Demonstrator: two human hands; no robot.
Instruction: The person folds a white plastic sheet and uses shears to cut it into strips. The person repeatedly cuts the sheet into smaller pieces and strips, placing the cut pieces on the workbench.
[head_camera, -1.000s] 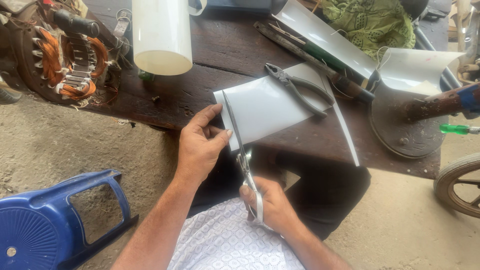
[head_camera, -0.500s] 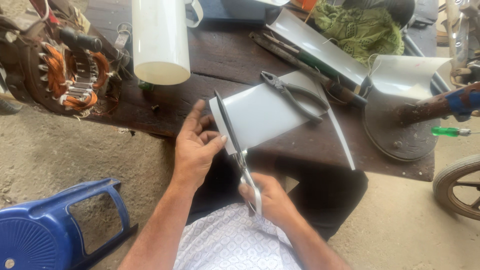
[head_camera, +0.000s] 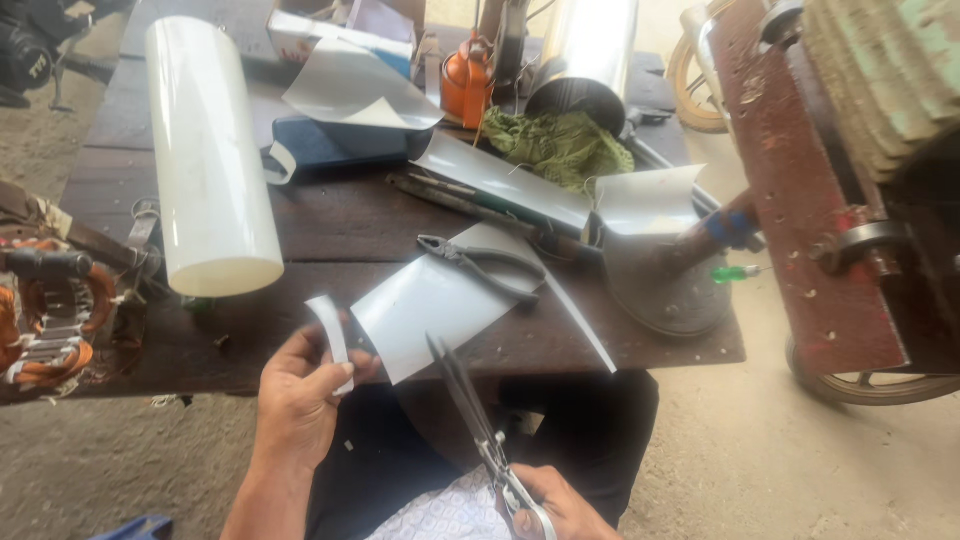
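My left hand (head_camera: 300, 395) pinches a narrow curved white strip (head_camera: 331, 335) that stands free of the sheet. Just right of it a pale grey sheet (head_camera: 432, 305) lies on the front edge of the dark wooden table (head_camera: 330, 225). My right hand (head_camera: 555, 505), at the bottom edge of the view, grips the handles of long scissors (head_camera: 470, 415). Their blades are parted and point up toward the sheet's near edge. Black-handled pliers (head_camera: 478, 262) rest on the sheet's far part.
A white tube (head_camera: 205, 160) lies on the table's left. Further sheet pieces (head_camera: 650, 200), a green rag (head_camera: 560, 145), an orange can (head_camera: 465, 85) and a shiny metal cylinder (head_camera: 590, 50) crowd the back. A motor stator with copper windings (head_camera: 50, 310) sits left. A rusty cart (head_camera: 840, 200) stands right.
The strip has come away from the sheet and my left hand now holds it apart. The scissors have drawn back from the sheet. The camera has tilted up, showing more of the table.
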